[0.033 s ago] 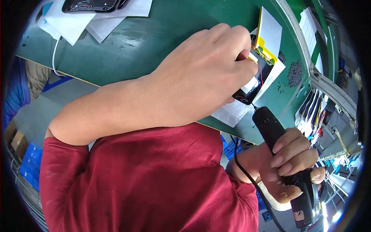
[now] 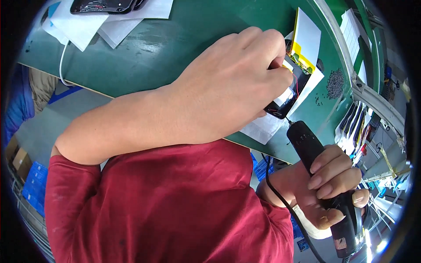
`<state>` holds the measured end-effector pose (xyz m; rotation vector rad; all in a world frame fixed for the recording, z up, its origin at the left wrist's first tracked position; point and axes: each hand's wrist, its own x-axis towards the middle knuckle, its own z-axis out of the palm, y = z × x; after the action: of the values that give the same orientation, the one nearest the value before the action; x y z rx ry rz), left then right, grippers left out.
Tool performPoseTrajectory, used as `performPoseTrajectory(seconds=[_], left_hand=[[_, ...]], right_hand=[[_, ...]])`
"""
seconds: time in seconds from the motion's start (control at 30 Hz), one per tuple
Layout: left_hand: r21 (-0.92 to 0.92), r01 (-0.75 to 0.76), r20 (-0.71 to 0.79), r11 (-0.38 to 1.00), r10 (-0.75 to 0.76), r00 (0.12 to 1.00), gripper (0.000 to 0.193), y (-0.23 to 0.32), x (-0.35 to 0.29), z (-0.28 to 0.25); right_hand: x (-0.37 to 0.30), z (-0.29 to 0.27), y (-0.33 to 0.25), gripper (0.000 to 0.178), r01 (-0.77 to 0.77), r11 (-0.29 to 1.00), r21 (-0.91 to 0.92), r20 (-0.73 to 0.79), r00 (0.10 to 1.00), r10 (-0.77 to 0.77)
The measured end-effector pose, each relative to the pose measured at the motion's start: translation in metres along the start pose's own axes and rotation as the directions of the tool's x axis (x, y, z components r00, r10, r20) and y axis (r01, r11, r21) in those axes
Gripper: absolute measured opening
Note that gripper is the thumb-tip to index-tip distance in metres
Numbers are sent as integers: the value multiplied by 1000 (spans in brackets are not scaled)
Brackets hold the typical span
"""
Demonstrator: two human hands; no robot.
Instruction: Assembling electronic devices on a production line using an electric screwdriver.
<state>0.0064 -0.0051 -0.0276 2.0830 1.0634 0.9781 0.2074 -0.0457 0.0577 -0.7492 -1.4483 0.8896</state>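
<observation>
An opened black electronic device (image 2: 299, 80) shows wires and a green circuit board, and a flat white battery-like pack (image 2: 307, 33) with yellow tape sits at its far end. My left hand (image 2: 241, 81) is closed around the device's left side; the fingertips are mostly hidden under the hand. In my right hand (image 2: 329, 188) is a black corded electric screwdriver (image 2: 305, 140), fingers wrapped round its body. It slants up to the left, its thin bit by the device's near corner; I cannot tell whether the bit touches.
A pile of tiny dark screws (image 2: 335, 83) lies right of the device on the green table (image 2: 144, 57). White paper (image 2: 265, 129) is underneath the device. At the far left, another black device (image 2: 103, 5) rests on white sheets. A metal rail (image 2: 377, 103) runs along the right.
</observation>
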Motion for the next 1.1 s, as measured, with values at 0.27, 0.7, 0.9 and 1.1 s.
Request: performPoseTrajectory(seconds=[0.27,0.7,0.9,1.1], left_hand=[[-22,57,37,998,-56,998,57,4,-1,-6],[-3,48,99,999,-48,994,57,5,-2,-21],[62,12,154,998,-21,988,51,15,9,-20],[267,-62,219,962,2,976,56,26,4,-28]], right_hand=[[2,-2,5,23,-56,994,92,-14,998,57],[11,-16,4,51,65,983,169,161,983,-93],[34,-85,-1,27,129,984,120,-194,975,-104],[47,-97,47,22,120,988,99,-478,876,-58]])
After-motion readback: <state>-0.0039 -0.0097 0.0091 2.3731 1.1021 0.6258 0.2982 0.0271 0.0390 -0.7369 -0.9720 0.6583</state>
